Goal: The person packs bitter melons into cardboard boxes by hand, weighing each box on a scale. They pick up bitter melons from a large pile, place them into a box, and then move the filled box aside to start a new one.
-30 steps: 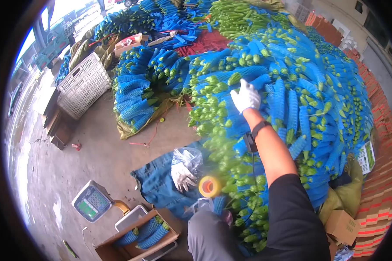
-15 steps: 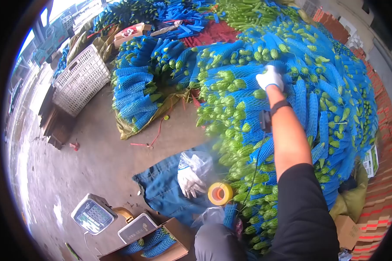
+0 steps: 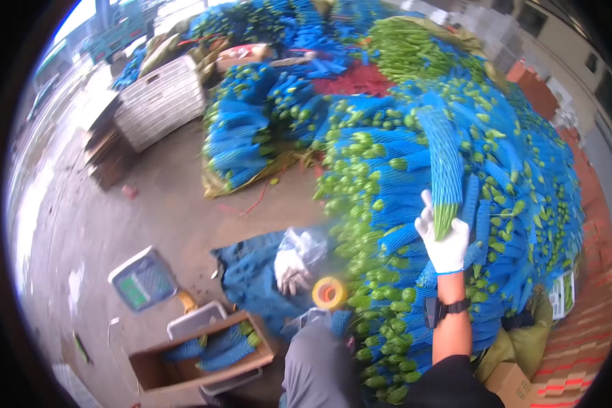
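My right hand (image 3: 445, 241), in a white glove, grips the green lower end of a bitter gourd (image 3: 445, 163) in a blue foam net sleeve. The gourd points away from me, above a large heap of similar sleeved gourds (image 3: 401, 180) with their green ends showing. My left hand is out of view. A white glove (image 3: 291, 270), partly under clear plastic, lies on a dark blue cloth (image 3: 248, 268). Beside it rests a roll of yellow tape (image 3: 329, 293). At lower left, an open cardboard box (image 3: 268, 350) contains a few sleeved gourds (image 3: 228, 352).
A scale display (image 3: 141, 280) stands left of the box. A white plastic crate (image 3: 160, 102) and stacked cardboard (image 3: 109, 153) stand at upper left. Stacked cartons (image 3: 571, 333) line the right side. Another pile of sleeved gourds (image 3: 238, 139) lies on a sheet beyond the cloth.
My right hand has come back toward me from the heap, lifting a sleeved bitter gourd. The view has shifted, showing more of the cardboard box.
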Action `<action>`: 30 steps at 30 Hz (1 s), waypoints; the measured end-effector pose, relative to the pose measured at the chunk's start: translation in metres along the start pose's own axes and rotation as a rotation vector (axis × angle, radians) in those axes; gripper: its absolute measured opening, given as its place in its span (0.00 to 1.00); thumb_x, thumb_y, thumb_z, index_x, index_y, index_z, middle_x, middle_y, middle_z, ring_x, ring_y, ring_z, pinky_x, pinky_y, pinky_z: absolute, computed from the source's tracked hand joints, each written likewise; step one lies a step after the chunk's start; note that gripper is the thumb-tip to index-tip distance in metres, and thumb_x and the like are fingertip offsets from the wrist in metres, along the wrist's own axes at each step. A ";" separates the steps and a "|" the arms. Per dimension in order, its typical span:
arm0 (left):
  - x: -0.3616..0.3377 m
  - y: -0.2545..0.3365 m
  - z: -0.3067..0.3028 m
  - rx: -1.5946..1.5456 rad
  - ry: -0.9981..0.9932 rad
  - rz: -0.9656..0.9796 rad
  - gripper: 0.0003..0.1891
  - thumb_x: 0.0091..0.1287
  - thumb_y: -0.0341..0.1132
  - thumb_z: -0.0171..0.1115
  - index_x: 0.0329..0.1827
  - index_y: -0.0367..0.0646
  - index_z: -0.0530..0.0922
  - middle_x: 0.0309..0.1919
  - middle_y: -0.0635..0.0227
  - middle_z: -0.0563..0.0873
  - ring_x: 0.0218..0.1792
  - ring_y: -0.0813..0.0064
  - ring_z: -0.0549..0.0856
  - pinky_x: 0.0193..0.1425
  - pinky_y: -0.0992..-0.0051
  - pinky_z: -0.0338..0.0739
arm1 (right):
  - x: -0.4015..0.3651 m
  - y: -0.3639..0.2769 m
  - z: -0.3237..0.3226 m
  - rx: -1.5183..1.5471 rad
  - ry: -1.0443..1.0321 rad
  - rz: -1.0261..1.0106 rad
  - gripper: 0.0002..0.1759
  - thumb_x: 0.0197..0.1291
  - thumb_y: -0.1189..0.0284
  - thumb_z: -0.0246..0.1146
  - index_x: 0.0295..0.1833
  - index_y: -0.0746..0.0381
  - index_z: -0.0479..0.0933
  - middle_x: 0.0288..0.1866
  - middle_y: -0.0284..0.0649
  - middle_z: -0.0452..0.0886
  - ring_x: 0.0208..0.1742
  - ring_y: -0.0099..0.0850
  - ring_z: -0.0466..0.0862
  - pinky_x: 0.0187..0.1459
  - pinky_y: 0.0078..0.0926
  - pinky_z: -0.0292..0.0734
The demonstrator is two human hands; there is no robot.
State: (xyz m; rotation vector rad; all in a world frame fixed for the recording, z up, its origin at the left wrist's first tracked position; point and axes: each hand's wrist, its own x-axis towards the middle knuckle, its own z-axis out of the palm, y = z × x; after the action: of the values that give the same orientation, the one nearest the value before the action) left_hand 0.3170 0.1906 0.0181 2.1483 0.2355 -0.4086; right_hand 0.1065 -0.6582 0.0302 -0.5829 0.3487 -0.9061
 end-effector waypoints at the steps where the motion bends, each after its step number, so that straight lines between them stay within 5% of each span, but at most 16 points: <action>1: 0.011 -0.028 -0.009 -0.030 0.012 0.045 0.24 0.77 0.47 0.68 0.61 0.33 0.85 0.53 0.57 0.90 0.53 0.64 0.88 0.61 0.67 0.81 | -0.008 0.005 0.006 -0.118 -0.077 0.069 0.32 0.72 0.59 0.63 0.73 0.67 0.72 0.69 0.53 0.82 0.46 0.38 0.87 0.48 0.39 0.86; 2: 0.027 -0.040 -0.009 -0.021 -0.040 0.146 0.22 0.84 0.49 0.59 0.65 0.39 0.83 0.40 0.68 0.88 0.41 0.77 0.84 0.52 0.77 0.78 | -0.016 0.015 0.010 -0.228 -0.159 0.175 0.31 0.72 0.58 0.64 0.72 0.67 0.74 0.65 0.51 0.85 0.43 0.37 0.88 0.44 0.39 0.85; 3: 0.014 -0.065 -0.018 0.078 0.080 0.047 0.15 0.83 0.42 0.59 0.56 0.39 0.86 0.40 0.72 0.86 0.44 0.78 0.82 0.50 0.76 0.75 | -0.019 0.028 0.020 -0.348 -0.138 0.235 0.30 0.72 0.58 0.65 0.69 0.67 0.75 0.59 0.48 0.86 0.41 0.35 0.88 0.41 0.38 0.85; 4: -0.005 -0.050 0.009 0.149 0.254 0.274 0.18 0.82 0.44 0.59 0.55 0.37 0.86 0.37 0.69 0.85 0.42 0.76 0.82 0.49 0.76 0.74 | -0.031 0.046 0.033 -0.465 -0.130 0.317 0.28 0.71 0.57 0.66 0.67 0.66 0.77 0.54 0.46 0.87 0.39 0.33 0.88 0.39 0.36 0.85; 5: -0.023 0.006 0.019 0.186 0.167 0.135 0.17 0.82 0.42 0.58 0.56 0.35 0.86 0.38 0.64 0.87 0.43 0.73 0.84 0.53 0.72 0.78 | -0.040 0.056 0.050 -0.619 -0.227 0.383 0.28 0.69 0.59 0.68 0.66 0.66 0.77 0.52 0.43 0.87 0.39 0.31 0.88 0.37 0.33 0.85; 6: -0.031 0.023 0.026 0.270 0.188 0.221 0.17 0.82 0.40 0.58 0.55 0.34 0.86 0.42 0.61 0.90 0.46 0.70 0.86 0.57 0.71 0.80 | -0.043 0.069 0.074 -0.767 -0.351 0.402 0.27 0.67 0.62 0.70 0.65 0.67 0.77 0.50 0.41 0.86 0.39 0.30 0.87 0.36 0.30 0.84; 8: -0.024 -0.006 0.017 0.245 0.207 0.245 0.16 0.81 0.40 0.57 0.54 0.36 0.87 0.43 0.59 0.94 0.48 0.68 0.92 0.59 0.70 0.81 | -0.061 0.105 0.130 -1.183 -0.691 0.497 0.29 0.65 0.65 0.69 0.67 0.68 0.76 0.50 0.40 0.87 0.40 0.24 0.86 0.37 0.23 0.82; 9: -0.030 -0.002 0.018 0.242 0.218 0.232 0.16 0.81 0.40 0.57 0.55 0.36 0.87 0.43 0.59 0.95 0.49 0.68 0.92 0.60 0.69 0.81 | -0.082 0.128 0.165 -1.265 -0.764 0.582 0.29 0.59 0.69 0.71 0.66 0.69 0.77 0.48 0.39 0.88 0.42 0.22 0.86 0.41 0.23 0.83; 12: -0.032 -0.005 0.017 0.183 0.229 0.235 0.16 0.81 0.39 0.56 0.55 0.37 0.87 0.43 0.59 0.96 0.49 0.68 0.93 0.61 0.70 0.82 | -0.123 0.222 0.195 -1.586 -1.400 0.320 0.37 0.55 0.64 0.81 0.68 0.69 0.79 0.58 0.46 0.88 0.58 0.34 0.86 0.63 0.35 0.81; 14: -0.032 -0.012 0.014 0.131 0.228 0.232 0.16 0.81 0.38 0.55 0.55 0.37 0.87 0.43 0.60 0.96 0.50 0.68 0.93 0.62 0.70 0.82 | -0.153 0.294 0.198 -1.531 -1.549 0.593 0.39 0.58 0.58 0.82 0.71 0.63 0.78 0.65 0.48 0.85 0.65 0.39 0.84 0.69 0.38 0.78; 16: -0.034 -0.015 0.010 0.101 0.221 0.245 0.16 0.81 0.38 0.55 0.56 0.37 0.87 0.43 0.59 0.96 0.50 0.69 0.93 0.62 0.70 0.82 | -0.183 0.361 0.198 -1.505 -1.766 0.502 0.42 0.59 0.51 0.78 0.74 0.59 0.76 0.66 0.47 0.84 0.67 0.43 0.84 0.70 0.37 0.77; 18: -0.037 -0.021 0.008 0.044 0.230 0.230 0.16 0.81 0.38 0.55 0.55 0.37 0.87 0.43 0.59 0.96 0.49 0.70 0.93 0.61 0.70 0.82 | -0.211 0.417 0.201 -1.583 -1.848 0.515 0.43 0.59 0.49 0.75 0.76 0.56 0.73 0.68 0.48 0.83 0.68 0.46 0.83 0.70 0.39 0.77; 19: -0.039 -0.025 0.005 0.019 0.227 0.230 0.16 0.80 0.37 0.55 0.55 0.36 0.87 0.43 0.59 0.96 0.49 0.69 0.93 0.61 0.70 0.82 | -0.225 0.444 0.189 -1.520 -1.831 0.307 0.34 0.56 0.51 0.73 0.63 0.60 0.82 0.57 0.51 0.88 0.59 0.49 0.88 0.62 0.44 0.81; 24: -0.048 -0.036 -0.013 -0.029 0.223 0.209 0.15 0.80 0.35 0.55 0.55 0.34 0.86 0.41 0.58 0.95 0.48 0.71 0.92 0.61 0.71 0.82 | -0.279 0.543 0.173 -1.736 -1.896 0.225 0.36 0.54 0.55 0.71 0.69 0.58 0.78 0.63 0.54 0.85 0.65 0.51 0.85 0.67 0.47 0.80; 26: -0.051 -0.047 -0.017 -0.109 0.229 0.206 0.14 0.80 0.33 0.54 0.55 0.34 0.86 0.41 0.59 0.94 0.48 0.71 0.91 0.61 0.71 0.81 | -0.295 0.557 0.144 -1.689 -1.813 -0.154 0.33 0.59 0.57 0.69 0.69 0.59 0.78 0.67 0.49 0.83 0.68 0.50 0.82 0.69 0.51 0.77; 30: -0.055 -0.065 -0.023 -0.217 0.233 0.231 0.14 0.81 0.32 0.53 0.54 0.32 0.85 0.41 0.59 0.93 0.49 0.71 0.91 0.63 0.70 0.80 | -0.302 0.568 0.147 -1.881 -2.153 0.040 0.28 0.68 0.62 0.64 0.72 0.55 0.78 0.74 0.44 0.80 0.73 0.48 0.80 0.72 0.51 0.75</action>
State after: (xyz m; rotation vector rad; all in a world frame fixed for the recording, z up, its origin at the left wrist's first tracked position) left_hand 0.2504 0.2453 0.0016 1.9784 0.1519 0.0022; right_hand 0.3678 -0.0917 -0.1863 -2.7301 -0.9719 0.7977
